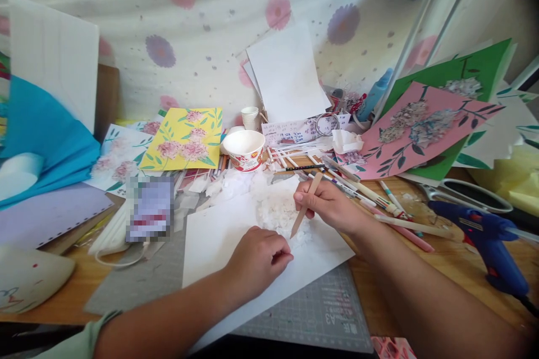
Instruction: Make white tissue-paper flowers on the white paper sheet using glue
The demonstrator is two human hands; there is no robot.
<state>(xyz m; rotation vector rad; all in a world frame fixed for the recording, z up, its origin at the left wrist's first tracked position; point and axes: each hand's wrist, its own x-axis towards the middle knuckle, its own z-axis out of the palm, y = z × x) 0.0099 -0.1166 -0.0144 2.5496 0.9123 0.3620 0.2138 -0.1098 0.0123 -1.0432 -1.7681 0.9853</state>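
Note:
A white sheet of paper (214, 252) lies on a grey cutting mat (311, 314) in front of me. On the sheet is a fluffy cluster of white paper bits (275, 207). My right hand (326, 205) grips a flat wooden stick (304, 210), tilted, its pointed end down at the right side of the cluster. My left hand (259, 261) rests on the sheet just below the cluster, fingers curled under; whatever is between them, if anything, is hidden.
Behind the sheet stands a paper bowl (244, 151) beside scattered pens and sticks. A blue glue gun (488, 241) and scissors (467, 193) lie at right. Flower pictures on yellow (183, 140) and pink card (404, 151) lean at the back. A phone-like device (150, 207) is at left.

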